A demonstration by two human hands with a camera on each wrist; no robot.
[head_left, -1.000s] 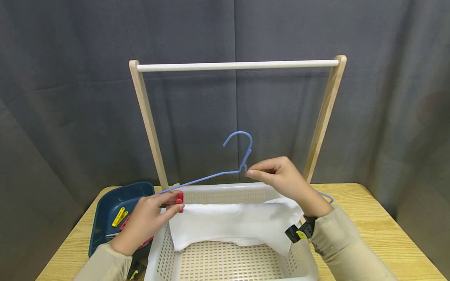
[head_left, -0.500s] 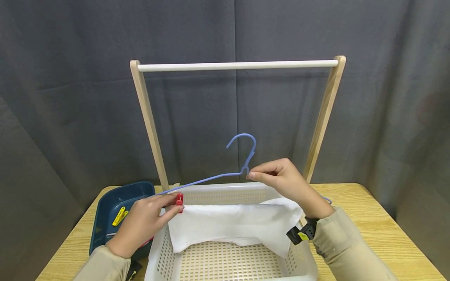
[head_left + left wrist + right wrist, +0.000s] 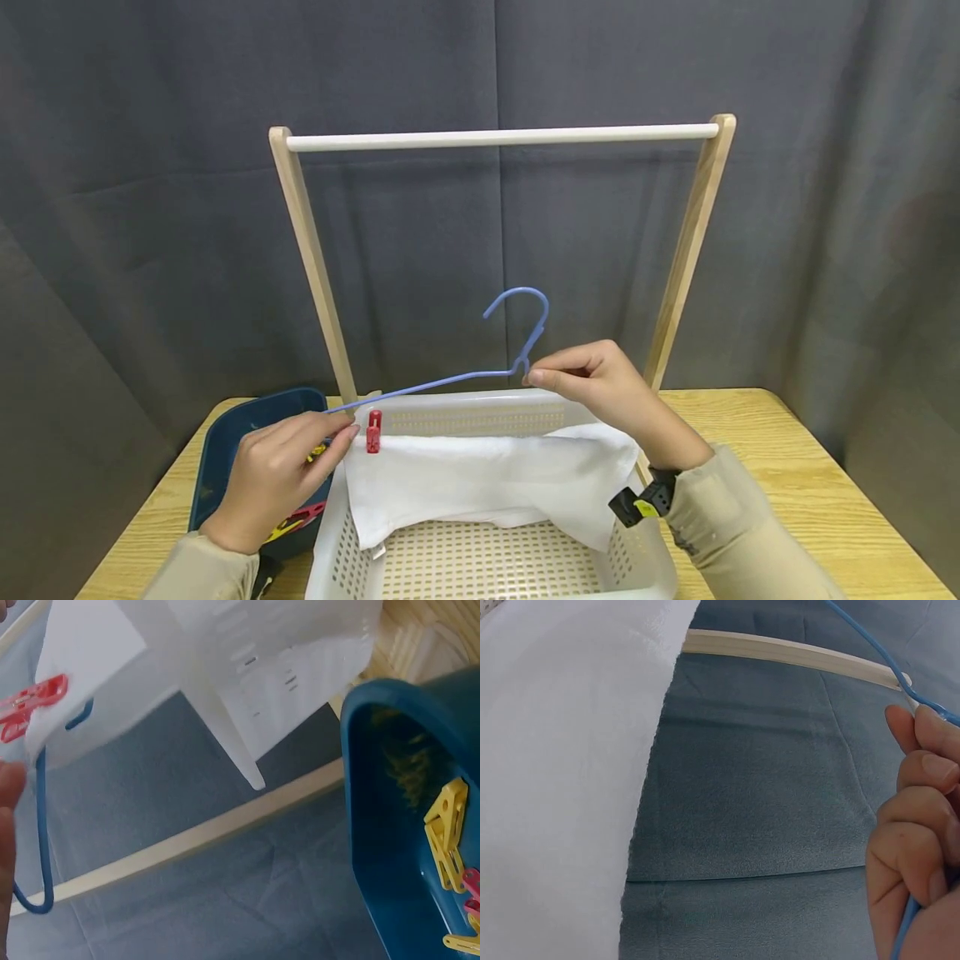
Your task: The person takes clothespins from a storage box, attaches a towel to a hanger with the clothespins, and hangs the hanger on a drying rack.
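My right hand (image 3: 600,383) pinches the blue hanger (image 3: 442,382) just beneath its hook, holding it over the white laundry basket (image 3: 510,400). A white cloth (image 3: 480,467) hangs over the hanger's lower bar. At the cloth's upper left corner sits a red clothespin (image 3: 373,433), clipped over the cloth and bar. My left hand (image 3: 281,467) is just left of this clothespin, thumb and fingertips near the hanger's left end and apart from the clothespin. In the left wrist view the red clothespin (image 3: 37,697) grips the cloth beside the hanger's rounded corner (image 3: 37,906).
A wooden rack with a white rod (image 3: 502,137) stands behind the basket. Left of the basket, a dark blue bin (image 3: 217,450) holds yellow clothespins (image 3: 448,832) and red ones. All stand on a wooden table (image 3: 780,483) before a grey curtain.
My left hand has let go of the red clothespin, which stays on the cloth, and has moved left. My right hand keeps holding the hanger, which has barely shifted.
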